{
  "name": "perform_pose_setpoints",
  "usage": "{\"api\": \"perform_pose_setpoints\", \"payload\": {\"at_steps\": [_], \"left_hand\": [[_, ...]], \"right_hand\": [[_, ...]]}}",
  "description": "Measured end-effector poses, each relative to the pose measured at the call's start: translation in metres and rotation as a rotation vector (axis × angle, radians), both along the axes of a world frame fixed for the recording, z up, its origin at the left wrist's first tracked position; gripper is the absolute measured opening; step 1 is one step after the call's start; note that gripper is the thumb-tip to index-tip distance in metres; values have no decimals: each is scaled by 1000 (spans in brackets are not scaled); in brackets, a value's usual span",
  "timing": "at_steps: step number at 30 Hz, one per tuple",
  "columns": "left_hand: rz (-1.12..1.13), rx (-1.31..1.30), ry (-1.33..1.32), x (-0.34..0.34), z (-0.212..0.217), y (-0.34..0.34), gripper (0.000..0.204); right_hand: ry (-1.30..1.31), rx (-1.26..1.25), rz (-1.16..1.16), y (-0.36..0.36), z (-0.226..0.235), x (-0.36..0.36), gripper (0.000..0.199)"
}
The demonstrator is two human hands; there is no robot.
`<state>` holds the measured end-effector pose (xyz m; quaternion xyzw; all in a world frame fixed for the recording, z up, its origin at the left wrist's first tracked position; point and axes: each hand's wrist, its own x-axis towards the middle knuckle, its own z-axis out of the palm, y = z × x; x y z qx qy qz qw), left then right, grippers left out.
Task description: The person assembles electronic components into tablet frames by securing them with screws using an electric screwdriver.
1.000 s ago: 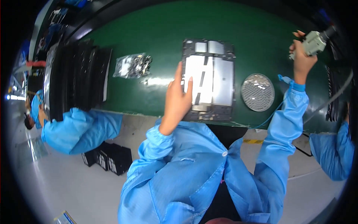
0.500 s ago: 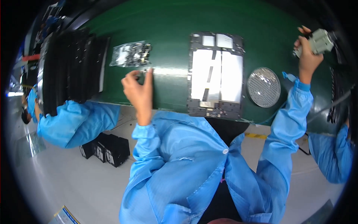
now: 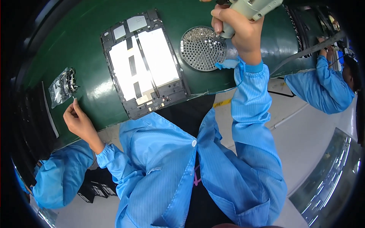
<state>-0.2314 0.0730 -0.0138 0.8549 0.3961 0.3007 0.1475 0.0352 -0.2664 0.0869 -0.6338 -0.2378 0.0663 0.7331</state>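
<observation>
At the table's left, my left hand (image 3: 80, 123) is closed in a pinch on a tiny piece I cannot make out, just below a clear plastic bag (image 3: 60, 88) of small metal parts. My right hand (image 3: 243, 36) grips a pale grey-green electric screwdriver (image 3: 253, 8), its grey nose pointing down beside a round dish (image 3: 203, 48). Many holes cover this dish, and shiny small pieces like screws lie along its upper part. Between my hands lies a flat device panel (image 3: 167, 93) with a black frame, white battery cells and dark strips.
The green table (image 3: 99, 89) carries a stack of black panels (image 3: 32, 117) at the far left and dark parts (image 3: 298, 28) at the right. A co-worker's blue sleeve (image 3: 62, 174) shows on the left; another co-worker (image 3: 323, 89) sits at right. Black boxes (image 3: 97, 186) stand on the floor.
The view has turned and shifted right. My right hand has brought the screwdriver inward from the far right to the dish. My left hand stays by the bag, its fingertips now pinched together.
</observation>
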Motion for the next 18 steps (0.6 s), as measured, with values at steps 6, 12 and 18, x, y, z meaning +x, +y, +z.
{"api": "perform_pose_setpoints", "payload": {"at_steps": [6,12,18], "left_hand": [[-24,9,15,-21,3,2,36],[-49,-39,-69,-27,-7,6,23],[-58,-5,-85,-29,-19,18,24]], "right_hand": [[-112,-4,82,-9,-17,-12,27],[-86,80,40,-4,-44,-18,34],[-174,73,70,-1,-39,-21,29]]}}
